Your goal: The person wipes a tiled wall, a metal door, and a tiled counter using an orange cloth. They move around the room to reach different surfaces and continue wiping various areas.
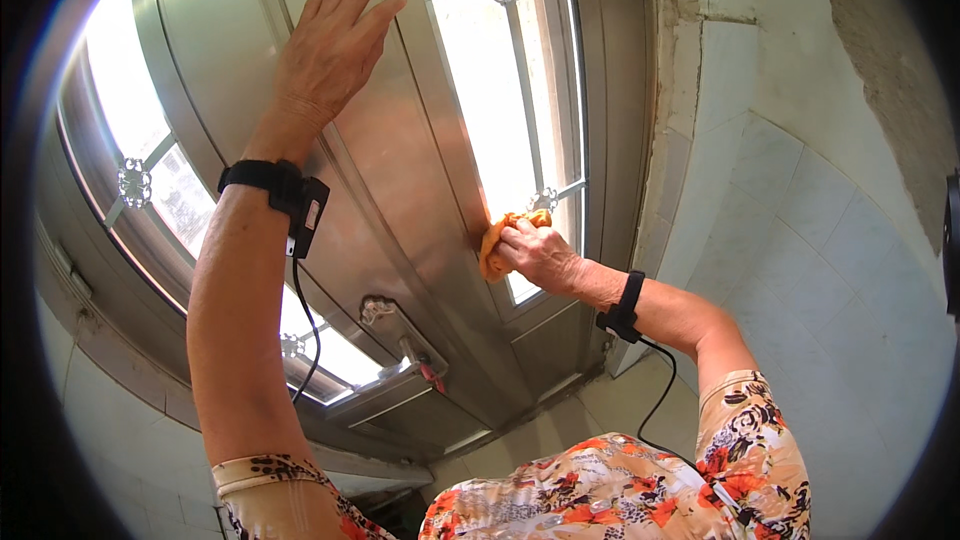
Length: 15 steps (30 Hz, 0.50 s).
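Observation:
My right hand [541, 253] grips a bunched orange cloth [495, 261] against the lower part of a bright glass pane [499, 105] in a metal door. Beside the cloth, a decorative rosette [543, 200] joins the thin bars over that pane. Raised higher and to the left, my left hand [337, 41] holds nothing; its fingers are somewhat apart over the brushed metal door panel [360, 157]. Whether its palm touches the metal cannot be seen.
A lever handle on a long plate [405, 337] juts from the door, with something pink hanging by it. Another barred pane [180, 195] lies to the left. Tiled wall [795, 217] and bare plaster [885, 52] flank the right side. Black cables [304, 330] hang from wrist-worn devices.

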Available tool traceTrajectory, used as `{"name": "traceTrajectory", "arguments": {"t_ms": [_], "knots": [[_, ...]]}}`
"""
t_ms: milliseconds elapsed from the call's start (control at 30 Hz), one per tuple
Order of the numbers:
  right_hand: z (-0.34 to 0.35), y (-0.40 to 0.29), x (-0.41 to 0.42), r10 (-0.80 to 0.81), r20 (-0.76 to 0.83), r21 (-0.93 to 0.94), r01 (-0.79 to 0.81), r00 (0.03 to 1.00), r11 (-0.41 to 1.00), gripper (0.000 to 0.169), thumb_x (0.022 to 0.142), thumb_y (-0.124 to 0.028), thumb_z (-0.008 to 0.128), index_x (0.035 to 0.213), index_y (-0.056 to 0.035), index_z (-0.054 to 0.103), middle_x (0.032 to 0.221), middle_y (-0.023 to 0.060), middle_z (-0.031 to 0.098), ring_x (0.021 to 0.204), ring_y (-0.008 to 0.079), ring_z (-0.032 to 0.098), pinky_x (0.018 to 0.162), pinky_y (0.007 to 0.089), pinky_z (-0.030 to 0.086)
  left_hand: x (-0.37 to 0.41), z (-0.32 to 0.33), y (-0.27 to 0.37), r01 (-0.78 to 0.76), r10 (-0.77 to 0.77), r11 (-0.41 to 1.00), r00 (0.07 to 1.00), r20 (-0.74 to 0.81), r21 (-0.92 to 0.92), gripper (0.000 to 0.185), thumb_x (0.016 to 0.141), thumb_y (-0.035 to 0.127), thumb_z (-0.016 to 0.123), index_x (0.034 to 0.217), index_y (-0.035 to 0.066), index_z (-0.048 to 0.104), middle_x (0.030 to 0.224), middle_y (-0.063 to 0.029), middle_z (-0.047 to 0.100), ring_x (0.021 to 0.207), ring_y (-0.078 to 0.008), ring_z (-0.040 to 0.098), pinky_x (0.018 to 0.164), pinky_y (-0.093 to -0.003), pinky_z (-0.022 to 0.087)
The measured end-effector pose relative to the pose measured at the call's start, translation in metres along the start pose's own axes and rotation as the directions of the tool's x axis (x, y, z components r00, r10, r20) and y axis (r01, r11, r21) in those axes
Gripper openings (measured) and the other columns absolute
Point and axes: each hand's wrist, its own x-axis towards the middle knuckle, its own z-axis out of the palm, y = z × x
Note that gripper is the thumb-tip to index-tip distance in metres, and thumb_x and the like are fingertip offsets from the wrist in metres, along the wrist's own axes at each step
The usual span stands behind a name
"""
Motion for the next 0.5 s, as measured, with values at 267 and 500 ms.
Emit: {"name": "traceTrajectory", "arguments": {"t_ms": [267,500], "knots": [[-0.083,0.070,0.149,-0.076,-0.448,-0.180,-0.006,0.891,0.984,0.017,0.076,-0.007,0.059,0.092,-0.0049,0.055,0.090,0.0097,0.055,0.081,0.0258,0.060,0.068,0.0385,0.049,-0.004,-0.007,-0.007,-0.002,0.002,1.000,1.000,-0.002,0.017,0.033,0.079,0.003,0.062,0.110,0.010,0.057,0.121,-0.0074,0.055,0.120,-0.0267,0.047,0.100,-0.0408,0.038],[-0.070,0.043,0.167,-0.186,-0.407,-0.330,0.047,0.894,0.943,0.018,0.070,-0.009,0.059,0.088,-0.0069,0.060,0.086,0.0053,0.054,0.079,0.0232,0.057,0.053,0.0319,0.048,0.009,-0.008,0.006,0.062,-0.069,0.995,0.994,-0.090,-0.079,0.036,0.083,0.003,0.060,0.118,0.012,0.056,0.128,-0.0065,0.053,0.124,-0.0277,0.045,0.101,-0.0391,0.038]]}}
